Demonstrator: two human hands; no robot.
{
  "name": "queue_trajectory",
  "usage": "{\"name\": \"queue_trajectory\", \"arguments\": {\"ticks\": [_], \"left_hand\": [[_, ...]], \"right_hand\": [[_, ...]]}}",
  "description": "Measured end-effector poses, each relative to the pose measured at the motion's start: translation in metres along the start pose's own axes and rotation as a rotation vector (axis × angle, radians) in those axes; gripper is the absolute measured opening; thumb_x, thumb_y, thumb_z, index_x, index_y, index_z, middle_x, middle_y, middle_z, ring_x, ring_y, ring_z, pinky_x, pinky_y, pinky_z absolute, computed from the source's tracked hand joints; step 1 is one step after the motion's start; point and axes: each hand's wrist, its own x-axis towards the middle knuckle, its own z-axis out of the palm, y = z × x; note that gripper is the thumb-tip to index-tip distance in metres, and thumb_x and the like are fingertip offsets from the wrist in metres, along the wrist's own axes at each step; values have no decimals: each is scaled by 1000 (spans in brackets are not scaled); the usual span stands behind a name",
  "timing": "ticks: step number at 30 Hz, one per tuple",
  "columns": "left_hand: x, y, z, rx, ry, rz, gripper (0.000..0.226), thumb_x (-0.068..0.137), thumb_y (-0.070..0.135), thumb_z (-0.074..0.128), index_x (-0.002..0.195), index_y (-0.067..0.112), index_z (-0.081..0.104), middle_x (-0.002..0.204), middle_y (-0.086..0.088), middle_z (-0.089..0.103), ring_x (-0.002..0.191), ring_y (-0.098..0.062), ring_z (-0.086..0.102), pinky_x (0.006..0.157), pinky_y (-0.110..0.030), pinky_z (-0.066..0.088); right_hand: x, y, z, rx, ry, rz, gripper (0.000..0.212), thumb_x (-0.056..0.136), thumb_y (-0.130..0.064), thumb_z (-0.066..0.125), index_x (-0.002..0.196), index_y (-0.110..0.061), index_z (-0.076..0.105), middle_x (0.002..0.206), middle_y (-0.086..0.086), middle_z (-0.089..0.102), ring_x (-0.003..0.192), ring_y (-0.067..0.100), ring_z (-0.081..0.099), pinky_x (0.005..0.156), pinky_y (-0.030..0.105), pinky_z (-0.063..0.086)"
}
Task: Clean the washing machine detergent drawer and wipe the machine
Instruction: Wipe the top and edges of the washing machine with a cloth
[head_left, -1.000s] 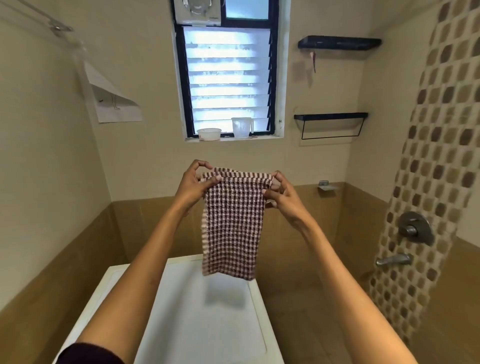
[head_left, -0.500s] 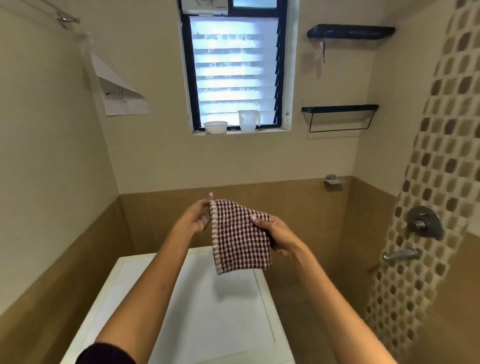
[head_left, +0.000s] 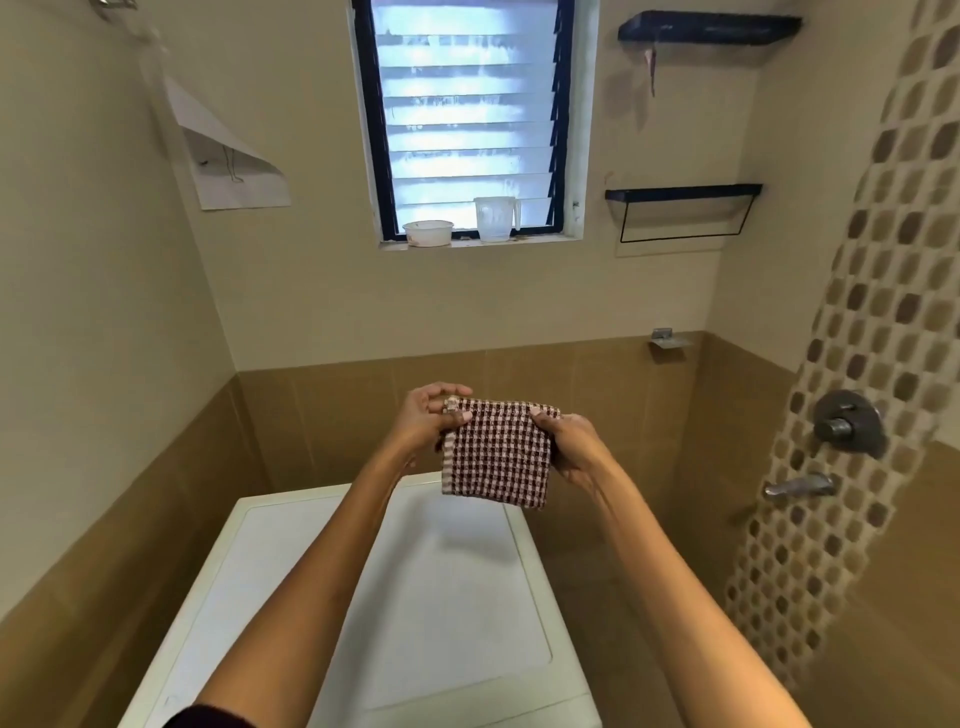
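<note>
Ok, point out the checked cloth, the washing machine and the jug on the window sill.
checked cloth (head_left: 498, 462), head view, middle of the folded fabric.
washing machine (head_left: 441, 613), head view, bare white top.
jug (head_left: 493, 219), head view, its clear side.

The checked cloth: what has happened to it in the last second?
The cloth hung long from both hands, held high. It has since been folded into a small square and lowered towards the washing machine. The left hand pinches its upper left corner; the right hand grips its right edge. Both hands kept hold; the bowl and jug on the sill stayed put.
</note>
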Motion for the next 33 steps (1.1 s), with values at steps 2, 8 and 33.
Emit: {"name": "queue_trajectory", "arguments": {"ticks": [2, 8, 33], "left_hand": [[0, 1, 2, 13, 41, 53, 32, 79, -12, 61, 110, -4, 60, 80, -2, 68, 63, -3, 68, 57, -16, 55], [9, 1, 5, 235, 59, 139, 24, 78, -3, 68, 100, -8, 62, 77, -5, 68, 52, 5, 62, 61, -19, 53], [18, 22, 47, 89, 103, 268, 18, 98, 22, 41, 110, 14, 32, 98, -6, 52, 71, -10, 56, 47, -13, 48]], "right_hand": [[-3, -5, -4, -66, -6, -18, 9, 92, 0, 50, 97, 5, 55, 89, 11, 64, 78, 17, 63, 71, 24, 55], [-1, -15, -9, -406, 210, -297, 27, 90, -9, 57, 114, 3, 59, 114, 15, 63, 106, 23, 61, 85, 29, 53], [-3, -23, 1, -249, 313, -462, 15, 101, -17, 32, 109, -7, 39, 91, 4, 53, 75, 11, 51, 64, 20, 43]]}}
